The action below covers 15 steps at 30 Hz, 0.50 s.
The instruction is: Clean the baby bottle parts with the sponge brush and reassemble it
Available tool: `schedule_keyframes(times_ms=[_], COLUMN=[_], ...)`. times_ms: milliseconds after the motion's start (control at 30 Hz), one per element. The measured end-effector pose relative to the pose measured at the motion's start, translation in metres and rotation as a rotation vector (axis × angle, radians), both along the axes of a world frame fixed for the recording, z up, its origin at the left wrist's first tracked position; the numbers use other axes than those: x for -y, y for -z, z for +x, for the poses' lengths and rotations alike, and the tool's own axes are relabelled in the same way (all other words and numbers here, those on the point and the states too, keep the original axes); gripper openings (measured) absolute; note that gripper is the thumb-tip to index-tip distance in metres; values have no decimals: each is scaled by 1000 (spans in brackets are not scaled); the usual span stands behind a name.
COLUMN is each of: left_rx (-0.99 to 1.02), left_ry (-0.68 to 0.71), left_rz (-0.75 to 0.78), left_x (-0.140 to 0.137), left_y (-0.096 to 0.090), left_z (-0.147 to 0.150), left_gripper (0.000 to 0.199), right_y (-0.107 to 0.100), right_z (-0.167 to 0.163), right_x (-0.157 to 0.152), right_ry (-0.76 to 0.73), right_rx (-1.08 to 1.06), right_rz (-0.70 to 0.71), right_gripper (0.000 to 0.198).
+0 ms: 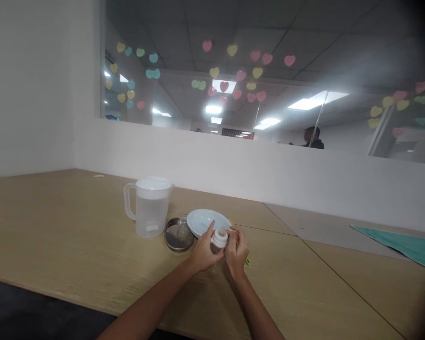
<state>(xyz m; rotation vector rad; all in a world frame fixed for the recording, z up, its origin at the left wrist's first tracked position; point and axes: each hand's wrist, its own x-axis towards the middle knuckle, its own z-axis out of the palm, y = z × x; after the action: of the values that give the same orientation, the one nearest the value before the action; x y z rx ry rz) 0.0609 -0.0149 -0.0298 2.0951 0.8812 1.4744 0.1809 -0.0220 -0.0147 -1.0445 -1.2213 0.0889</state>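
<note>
Over the table, just in front of the white plate [202, 218], I hold a small baby bottle [219, 239] upright, with a white collar and a clear teat on top. My left hand [203, 250] is wrapped round its left side, thumb in front. On the other side, my right hand [236, 248] has its fingers bent against the collar. The lower part of the bottle is largely hidden by my hands. Left of the plate, a steel dish [173, 241] holds a clear dome-shaped cap [182, 227].
A translucent plastic jug [151, 212] of clear liquid stands left of the steel dish. A green cloth [393, 241] lies at the far right of the wooden table [74, 226]. Behind is a white wall with a window; a person [314, 138] shows through it.
</note>
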Motion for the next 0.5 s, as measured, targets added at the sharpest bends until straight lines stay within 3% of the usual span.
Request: schedule_keyframes(times_ms=[300,500], left_rx=[-28,-10], left_ry=[4,6], left_rz=[22,3], left_x=[-1,-1], left_y=[0,-1], left_z=[-3,-3], left_gripper=[84,85], right_y=[-2,0], right_z=[6,9], right_x=[-11,-12], right_ry=[-397,-409], right_rx=[33,95], right_rz=[-118,-61], right_gripper=[36,44])
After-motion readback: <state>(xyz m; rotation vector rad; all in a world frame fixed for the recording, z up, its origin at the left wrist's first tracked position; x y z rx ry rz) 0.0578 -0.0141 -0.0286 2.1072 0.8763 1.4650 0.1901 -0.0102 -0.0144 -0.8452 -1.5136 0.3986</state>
